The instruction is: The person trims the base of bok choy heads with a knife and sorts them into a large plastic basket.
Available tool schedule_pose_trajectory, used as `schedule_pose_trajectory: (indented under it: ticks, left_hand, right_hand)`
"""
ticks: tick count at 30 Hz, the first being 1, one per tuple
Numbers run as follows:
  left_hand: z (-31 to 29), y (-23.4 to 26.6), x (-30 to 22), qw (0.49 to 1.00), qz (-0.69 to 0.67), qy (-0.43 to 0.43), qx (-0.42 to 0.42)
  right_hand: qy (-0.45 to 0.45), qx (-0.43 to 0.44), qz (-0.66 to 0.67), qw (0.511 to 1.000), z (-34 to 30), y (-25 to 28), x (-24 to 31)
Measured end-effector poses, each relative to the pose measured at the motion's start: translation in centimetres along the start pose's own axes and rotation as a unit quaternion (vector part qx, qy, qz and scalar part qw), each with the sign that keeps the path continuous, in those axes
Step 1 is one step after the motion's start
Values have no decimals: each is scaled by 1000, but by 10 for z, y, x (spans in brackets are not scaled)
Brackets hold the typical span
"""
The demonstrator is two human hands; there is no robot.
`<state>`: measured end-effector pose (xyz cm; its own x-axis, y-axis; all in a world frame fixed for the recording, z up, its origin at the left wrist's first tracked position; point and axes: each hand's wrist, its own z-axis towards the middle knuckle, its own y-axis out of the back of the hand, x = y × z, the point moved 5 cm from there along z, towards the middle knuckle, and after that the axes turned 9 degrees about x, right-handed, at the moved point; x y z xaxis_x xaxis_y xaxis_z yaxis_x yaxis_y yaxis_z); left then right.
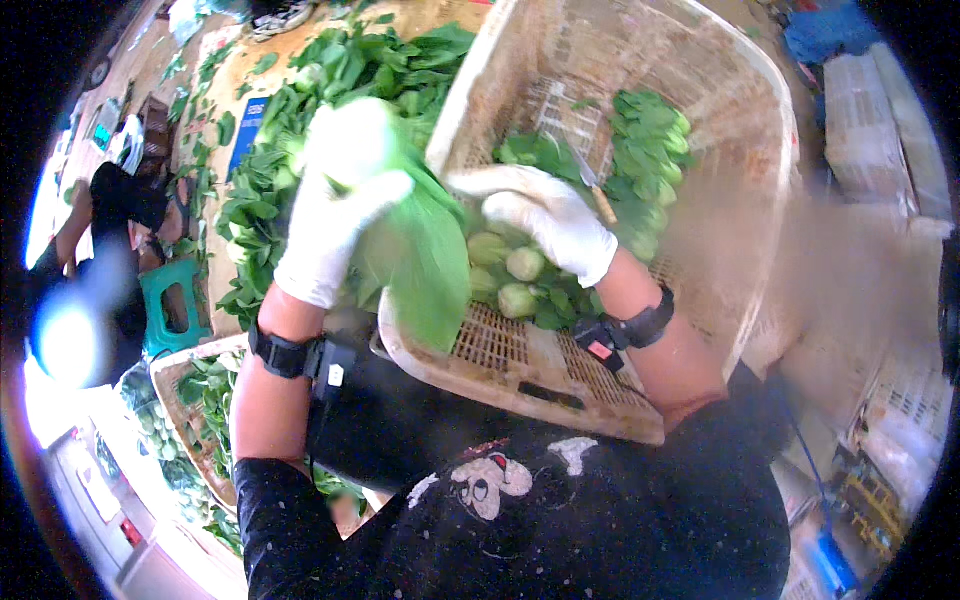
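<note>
My left hand (pixel 330 220), in a white glove, is closed around a bok choy (pixel 415 225). Its pale base points up and its broad green leaves hang toward the crate. My white-gloved right hand (pixel 560 215) is over the crate, fingers stretched toward those leaves and thumb apart from them. Just beyond it is a knife (pixel 598 198) with a wooden handle, whose end meets the edge of the glove; any contact is unclear. The large dirty-white plastic crate (pixel 725 240) holds more bok choy (pixel 520 265) below my right hand and along its far side.
A heap of leafy bok choy (pixel 370 65) covers the table (pixel 215 100) at the left, with a blue box (pixel 247 135) beside it. A green stool (pixel 172 305) and another crate of greens (pixel 170 375) are further left. White crates (pixel 865 130) are stacked at the right.
</note>
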<state>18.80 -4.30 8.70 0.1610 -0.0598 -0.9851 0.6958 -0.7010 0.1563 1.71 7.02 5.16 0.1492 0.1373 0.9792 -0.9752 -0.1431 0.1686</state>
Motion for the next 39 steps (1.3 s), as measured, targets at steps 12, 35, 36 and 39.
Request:
schedule_pose_trajectory:
  ticks: [12, 35, 36, 39]
  left_hand:
    - [13, 188, 136, 891, -156, 232, -357]
    - [8, -77, 11, 965, 229, -97, 81]
    - [12, -62, 7, 966, 243, -77, 34]
    - [30, -14, -18, 992, 58, -48, -104]
  right_hand:
    - [-329, 253, -472, 778, -97, -48, -227]
    - [118, -65, 204, 970, -21, 38, 14]
    - [148, -55, 280, 947, -20, 38, 21]
    - [-47, -196, 100, 974, -42, 46, -85]
